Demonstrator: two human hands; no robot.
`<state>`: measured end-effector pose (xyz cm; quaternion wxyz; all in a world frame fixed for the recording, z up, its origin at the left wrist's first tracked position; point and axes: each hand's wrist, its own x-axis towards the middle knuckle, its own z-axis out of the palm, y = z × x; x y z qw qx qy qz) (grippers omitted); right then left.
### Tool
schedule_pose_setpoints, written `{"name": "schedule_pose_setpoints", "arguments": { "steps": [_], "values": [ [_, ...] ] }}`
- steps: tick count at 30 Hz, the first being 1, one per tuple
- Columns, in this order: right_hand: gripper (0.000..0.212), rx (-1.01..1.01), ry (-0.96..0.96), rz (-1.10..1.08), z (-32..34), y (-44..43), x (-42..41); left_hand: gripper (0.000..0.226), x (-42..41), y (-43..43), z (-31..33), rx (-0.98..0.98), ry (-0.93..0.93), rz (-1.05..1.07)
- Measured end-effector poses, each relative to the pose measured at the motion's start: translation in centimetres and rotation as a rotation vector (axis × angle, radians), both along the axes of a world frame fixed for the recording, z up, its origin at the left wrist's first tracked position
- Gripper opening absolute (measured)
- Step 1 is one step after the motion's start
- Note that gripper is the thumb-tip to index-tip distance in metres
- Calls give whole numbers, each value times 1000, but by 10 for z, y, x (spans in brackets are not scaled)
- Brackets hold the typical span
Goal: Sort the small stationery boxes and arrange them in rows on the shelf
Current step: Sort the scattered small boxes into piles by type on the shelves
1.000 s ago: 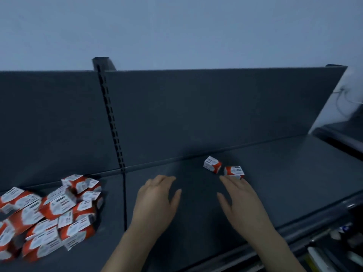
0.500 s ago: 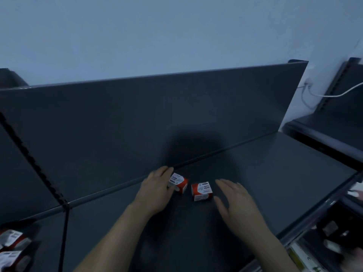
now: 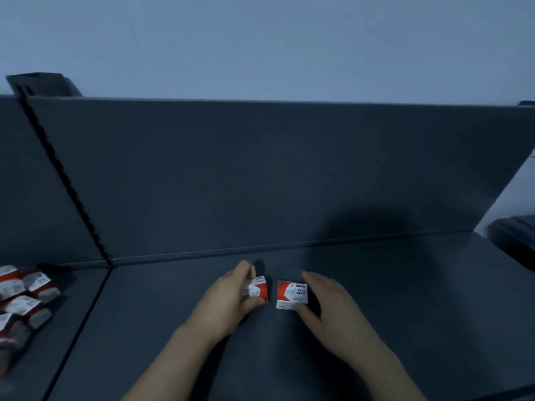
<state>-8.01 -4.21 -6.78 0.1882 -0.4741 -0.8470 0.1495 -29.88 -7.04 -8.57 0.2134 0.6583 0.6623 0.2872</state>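
Two small red-and-white boxes lie on the dark shelf (image 3: 390, 299), side by side with a narrow gap between them. My left hand (image 3: 228, 302) grips the left box (image 3: 258, 290) between fingers on its far side and thumb on its near side. The right box (image 3: 291, 294) lies flat, label up. My right hand (image 3: 330, 305) holds it from the right, with the thumb at its near corner and the fingers along its right side. A pile of several more red-and-white boxes (image 3: 21, 302) lies on the shelf section at the far left.
A tall dark back panel (image 3: 260, 175) closes the shelf behind the boxes. A slotted upright (image 3: 60, 175) and a floor seam divide the left section from this one. Another dark shelf edge (image 3: 512, 241) shows at the far right.
Both hands have closed in on the two boxes: the left now grips its box and the right has come up against the other. The view has shifted left, showing the pile again.
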Motion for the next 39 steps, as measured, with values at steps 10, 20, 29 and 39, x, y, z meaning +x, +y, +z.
{"name": "schedule_pose_setpoints", "arguments": {
  "steps": [10,20,29,39],
  "values": [
    [47,-133,169,136,-2,-7,-54,31,-32,-101,20,97,-119,392],
    [54,-159,291,441,10,-76,-183,40,-130,-205,30,163,9,647],
    [47,-233,266,483,8,-158,-294,40,-246,-287,17,-26,130,659],
    [27,-296,276,424,0,-205,-339,30,-299,-279,4,53,167,611]
  ]
}}
